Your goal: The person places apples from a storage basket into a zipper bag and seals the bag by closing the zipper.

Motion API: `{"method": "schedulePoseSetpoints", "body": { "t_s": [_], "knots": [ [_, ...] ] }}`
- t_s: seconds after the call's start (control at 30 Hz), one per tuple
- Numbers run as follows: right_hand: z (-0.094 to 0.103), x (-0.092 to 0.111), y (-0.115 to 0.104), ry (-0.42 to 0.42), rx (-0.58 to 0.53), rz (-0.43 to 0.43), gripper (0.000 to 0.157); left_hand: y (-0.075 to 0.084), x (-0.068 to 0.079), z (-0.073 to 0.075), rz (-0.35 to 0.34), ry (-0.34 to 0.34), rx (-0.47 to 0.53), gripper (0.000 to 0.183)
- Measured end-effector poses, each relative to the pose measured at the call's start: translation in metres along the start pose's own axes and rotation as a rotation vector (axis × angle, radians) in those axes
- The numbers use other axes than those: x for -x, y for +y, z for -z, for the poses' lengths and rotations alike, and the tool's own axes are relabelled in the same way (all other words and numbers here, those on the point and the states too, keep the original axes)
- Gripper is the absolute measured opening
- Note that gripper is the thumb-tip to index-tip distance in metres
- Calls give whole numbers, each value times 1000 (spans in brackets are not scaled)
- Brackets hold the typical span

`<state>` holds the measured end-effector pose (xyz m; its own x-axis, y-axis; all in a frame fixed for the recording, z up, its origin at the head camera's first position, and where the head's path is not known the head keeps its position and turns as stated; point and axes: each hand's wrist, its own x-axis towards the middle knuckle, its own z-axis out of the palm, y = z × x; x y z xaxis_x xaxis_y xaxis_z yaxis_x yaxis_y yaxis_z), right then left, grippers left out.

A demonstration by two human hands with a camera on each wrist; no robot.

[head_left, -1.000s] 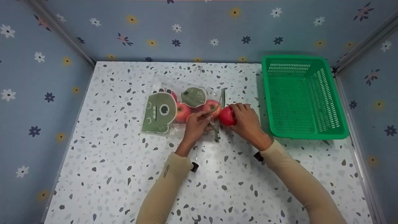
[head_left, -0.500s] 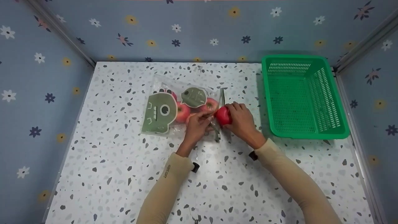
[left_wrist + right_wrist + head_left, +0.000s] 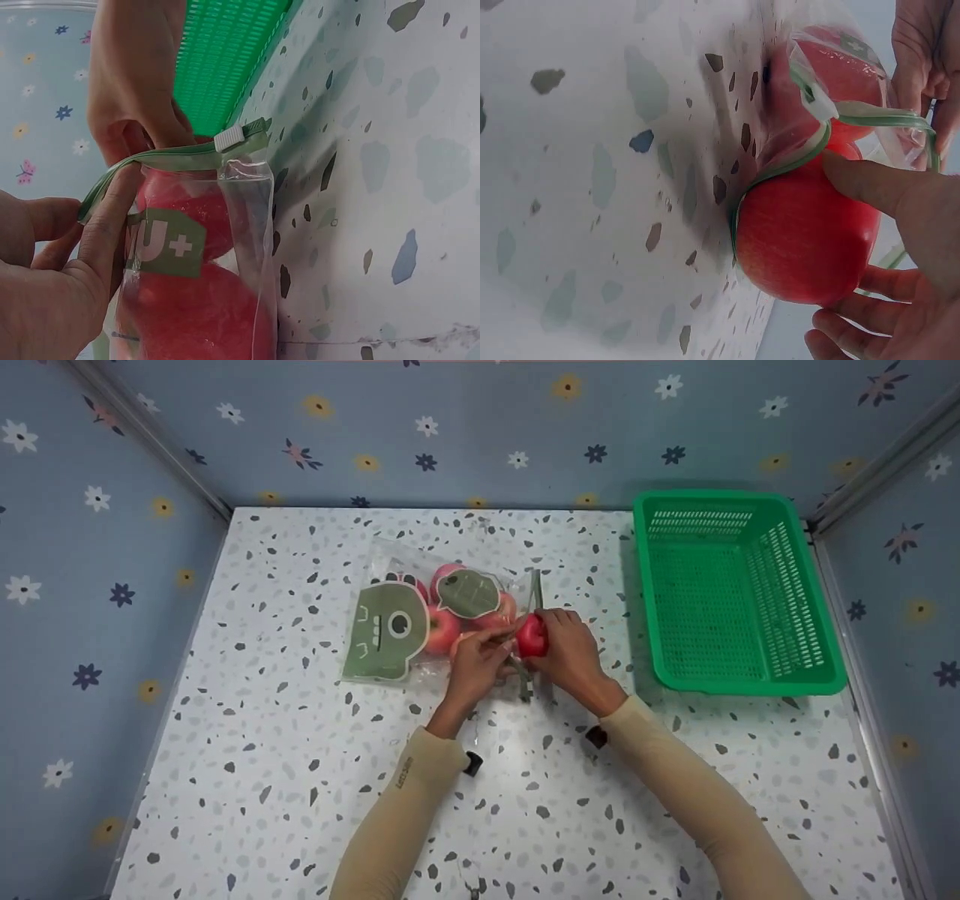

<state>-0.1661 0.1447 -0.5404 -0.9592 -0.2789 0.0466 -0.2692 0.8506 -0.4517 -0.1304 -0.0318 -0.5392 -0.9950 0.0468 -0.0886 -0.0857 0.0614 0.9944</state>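
A clear zip bag (image 3: 380, 631) with a green cartoon face lies on the speckled table, several red apples (image 3: 441, 630) inside. My left hand (image 3: 472, 666) pinches the rim of its mouth, fingers at the green zip strip (image 3: 180, 158). The white slider (image 3: 229, 138) sits near one end of the strip. My right hand (image 3: 574, 649) grips another red apple (image 3: 806, 236), thumb on one side and fingers on the other. This apple is at the open mouth, part of it inside the strip, close against an apple (image 3: 836, 82) in the bag.
A green plastic basket (image 3: 750, 688) with slotted walls stands at the table's back right, with nothing seen in it. Flower-patterned panels (image 3: 480, 427) enclose the table (image 3: 285, 735) at the back and both sides.
My right hand has moved left with its apple, from beside the bag into its mouth. Apples inside have shifted, one now showing further back. My left hand stays in place on the rim.
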Motion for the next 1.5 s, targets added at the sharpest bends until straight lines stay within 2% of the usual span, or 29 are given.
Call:
{"method": "schedulePoseSetpoints", "body": {
  "t_s": [0.27, 0.6, 0.8, 1.0, 1.1, 1.27, 1.5],
  "knots": [
    [-7, -3, -3, -7, -123, -75, 70, 2, 2, 0, 52, 0, 84, 30],
    [-19, -6, -2, 11, -204, -60, 75, 3, 3, 0, 49, 1, 126, 31],
    [-27, -9, -1, 29, -310, -76, 77, 4, 3, 0, 60, -2, 124, 32],
    [-38, -12, -3, 76, -366, -72, 69, 4, 3, 0, 58, -10, 138, 31],
    [-42, -13, -4, 91, -403, -81, 65, 3, 3, 1, 42, -8, 108, 31],
    [-45, -13, -1, 88, -431, -55, 62, 1, 1, 3, 6, -1, 39, 29],
    [-38, -11, 13, 65, -462, 25, 68, 1, 0, 2, 26, -10, 90, 28]
  ]
}}
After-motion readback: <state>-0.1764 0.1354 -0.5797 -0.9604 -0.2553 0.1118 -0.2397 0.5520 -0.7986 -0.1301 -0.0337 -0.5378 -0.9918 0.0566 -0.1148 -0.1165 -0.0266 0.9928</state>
